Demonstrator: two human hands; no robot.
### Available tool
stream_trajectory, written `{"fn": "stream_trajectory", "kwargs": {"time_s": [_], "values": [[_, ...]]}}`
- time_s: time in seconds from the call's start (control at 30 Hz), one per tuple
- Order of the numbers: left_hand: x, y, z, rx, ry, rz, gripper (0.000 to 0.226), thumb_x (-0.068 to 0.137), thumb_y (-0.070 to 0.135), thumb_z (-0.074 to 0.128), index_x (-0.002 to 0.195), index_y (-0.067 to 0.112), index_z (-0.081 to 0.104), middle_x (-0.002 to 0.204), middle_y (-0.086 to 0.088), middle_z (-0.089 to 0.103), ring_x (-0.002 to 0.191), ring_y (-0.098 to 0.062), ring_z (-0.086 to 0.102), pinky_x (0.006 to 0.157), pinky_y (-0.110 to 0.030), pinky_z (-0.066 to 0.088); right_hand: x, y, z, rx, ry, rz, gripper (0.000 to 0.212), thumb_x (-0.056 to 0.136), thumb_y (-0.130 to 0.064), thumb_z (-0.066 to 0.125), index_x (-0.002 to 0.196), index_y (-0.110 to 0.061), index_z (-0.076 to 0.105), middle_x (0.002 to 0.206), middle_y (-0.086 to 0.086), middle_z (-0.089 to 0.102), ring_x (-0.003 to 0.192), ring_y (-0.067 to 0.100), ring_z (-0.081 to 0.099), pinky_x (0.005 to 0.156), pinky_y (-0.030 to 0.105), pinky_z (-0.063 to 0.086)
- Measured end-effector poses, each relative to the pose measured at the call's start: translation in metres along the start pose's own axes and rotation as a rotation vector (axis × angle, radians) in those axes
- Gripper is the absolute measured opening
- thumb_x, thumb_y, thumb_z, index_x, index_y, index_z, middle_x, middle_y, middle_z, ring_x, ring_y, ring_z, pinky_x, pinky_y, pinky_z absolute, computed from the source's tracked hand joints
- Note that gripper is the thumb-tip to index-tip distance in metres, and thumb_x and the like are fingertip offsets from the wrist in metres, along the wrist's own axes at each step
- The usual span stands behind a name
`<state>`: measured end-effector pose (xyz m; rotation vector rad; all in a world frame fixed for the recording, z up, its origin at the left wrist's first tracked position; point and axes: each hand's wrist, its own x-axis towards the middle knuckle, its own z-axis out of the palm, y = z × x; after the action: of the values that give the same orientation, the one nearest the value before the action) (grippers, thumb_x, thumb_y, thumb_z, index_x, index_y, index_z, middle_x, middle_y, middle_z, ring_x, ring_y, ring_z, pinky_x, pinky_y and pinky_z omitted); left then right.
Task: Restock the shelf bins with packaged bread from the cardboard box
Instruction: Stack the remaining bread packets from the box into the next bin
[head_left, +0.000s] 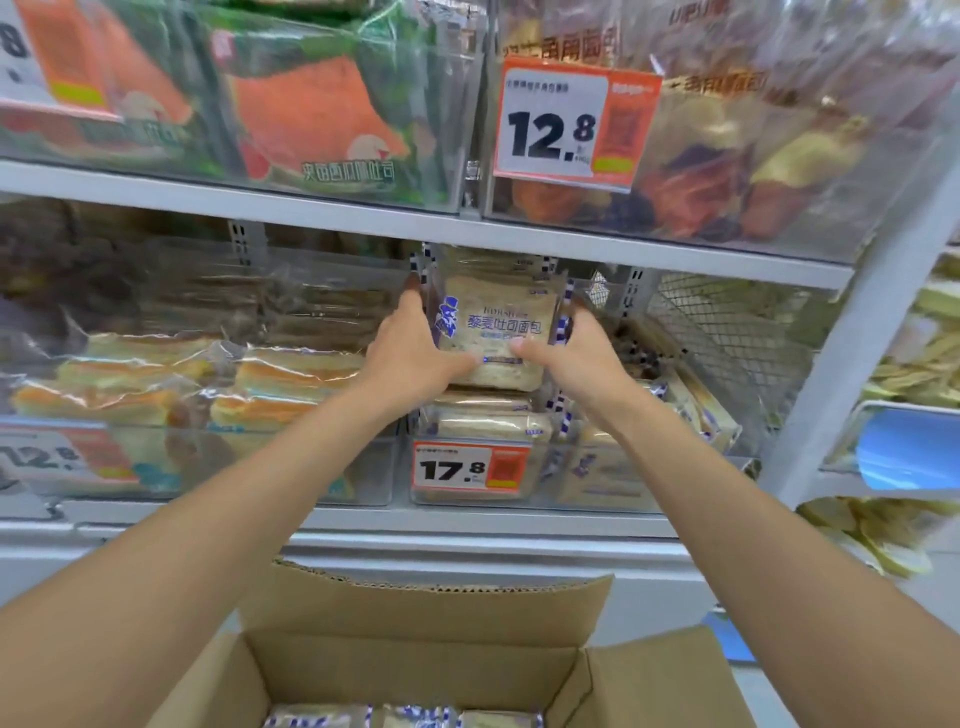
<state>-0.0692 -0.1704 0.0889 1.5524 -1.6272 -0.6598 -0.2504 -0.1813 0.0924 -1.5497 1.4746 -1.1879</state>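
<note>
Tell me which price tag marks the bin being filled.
The 17.8 tag, on the bin right below both hands' bread pack; the 12.8 tag hangs one shelf up.

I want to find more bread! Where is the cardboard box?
The cardboard box sits open at the bottom centre of the head view, below the shelves and between the person's forearms, with bread packs inside.

both hands (498, 358) gripping bread pack (493, 325), above bin (597, 483)

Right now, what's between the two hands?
In the head view, one bread pack sits between the left hand and right hand, gripped at both sides above the bin.
</note>
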Motion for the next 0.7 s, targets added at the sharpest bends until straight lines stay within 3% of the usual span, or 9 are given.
{"fn": "stream_trajectory", "kwargs": {"time_s": [0.17, 0.2, 0.33, 0.4, 0.5, 0.57, 0.63, 0.7], "values": [[0.0, -0.001, -0.006, -0.084, -0.07, 0.035, 0.069, 0.079, 0.025, 0.079, 0.137, 0.022, 0.042, 0.127, 0.005, 0.061, 0.114, -0.018, 0.06, 0.101, -0.042, 0.048, -0.009, -0.001, -0.002, -0.039, 0.026, -0.085, 0.046, 0.083, -0.012, 0.075, 0.122, -0.016, 0.05, 0.101, -0.015, 0.06, 0.087, -0.008, 0.057, 0.068, 0.005, 0.044], [0.0, -0.002, -0.006, -0.08, -0.072, 0.043, 0.068, 0.078, 0.025, 0.08, 0.135, 0.023, 0.043, 0.125, 0.006, 0.062, 0.113, -0.018, 0.061, 0.101, -0.044, 0.048, -0.01, 0.0, -0.003, -0.065, 0.006, -0.083, 0.048, 0.083, -0.015, 0.076, 0.124, -0.016, 0.049, 0.104, -0.014, 0.061, 0.09, -0.007, 0.058, 0.072, 0.007, 0.045], [-0.003, 0.001, -0.004, -0.035, 0.0, 0.039, 0.074, 0.075, 0.025, 0.081, 0.135, 0.019, 0.038, 0.127, 0.0, 0.059, 0.111, -0.022, 0.059, 0.095, -0.045, 0.05, -0.016, 0.004, -0.009, -0.2, -0.053, -0.023, 0.071, 0.076, -0.044, 0.079, 0.132, -0.016, 0.046, 0.126, -0.004, 0.059, 0.115, 0.014, 0.058, 0.101, 0.036, 0.047], [-0.004, 0.004, -0.005, -0.087, 0.086, 0.053, 0.064, 0.075, 0.019, 0.079, 0.125, 0.019, 0.038, 0.12, -0.003, 0.057, 0.101, -0.02, 0.059, 0.079, -0.034, 0.052, -0.019, 0.004, -0.012, -0.254, -0.032, -0.014, 0.089, 0.068, -0.054, 0.08, 0.138, -0.015, 0.04, 0.136, -0.007, 0.049, 0.123, 0.012, 0.048, 0.109, 0.035, 0.038], [-0.005, 0.005, -0.012, -0.094, 0.158, 0.121, 0.046, 0.081, 0.01, 0.072, 0.113, 0.021, 0.041, 0.095, 0.011, 0.056, 0.079, -0.002, 0.055, 0.061, -0.011, 0.039, -0.018, 0.001, -0.01, -0.3, -0.019, -0.067, 0.071, 0.072, -0.05, 0.078, 0.129, -0.022, 0.048, 0.134, -0.002, 0.05, 0.126, 0.016, 0.046, 0.11, 0.037, 0.036], [-0.006, 0.002, -0.015, -0.086, 0.15, 0.146, 0.04, 0.082, 0.008, 0.072, 0.107, 0.021, 0.044, 0.086, 0.014, 0.056, 0.072, 0.001, 0.053, 0.056, -0.011, 0.039, -0.019, -0.004, -0.006, -0.341, 0.008, -0.065, 0.071, 0.079, -0.043, 0.077, 0.136, -0.018, 0.044, 0.141, 0.005, 0.045, 0.132, 0.02, 0.042, 0.107, 0.031, 0.035], [-0.005, -0.002, -0.017, -0.111, 0.158, 0.149, 0.043, 0.081, 0.01, 0.076, 0.111, 0.02, 0.047, 0.087, 0.013, 0.058, 0.075, 0.002, 0.055, 0.06, -0.014, 0.041, -0.021, -0.006, -0.002, -0.377, 0.099, -0.071, 0.09, 0.078, -0.043, 0.077, 0.147, -0.009, 0.029, 0.148, 0.009, 0.035, 0.138, 0.023, 0.034, 0.108, 0.032, 0.031], [-0.006, -0.007, -0.018, -0.138, 0.16, 0.156, 0.047, 0.08, 0.014, 0.078, 0.115, 0.021, 0.047, 0.091, 0.016, 0.058, 0.082, 0.003, 0.057, 0.064, -0.013, 0.041, -0.027, -0.002, 0.004, -0.414, 0.247, -0.163, 0.102, 0.076, -0.045, 0.079, 0.15, -0.01, 0.02, 0.149, 0.009, 0.032, 0.139, 0.022, 0.031, 0.107, 0.029, 0.03]]}}
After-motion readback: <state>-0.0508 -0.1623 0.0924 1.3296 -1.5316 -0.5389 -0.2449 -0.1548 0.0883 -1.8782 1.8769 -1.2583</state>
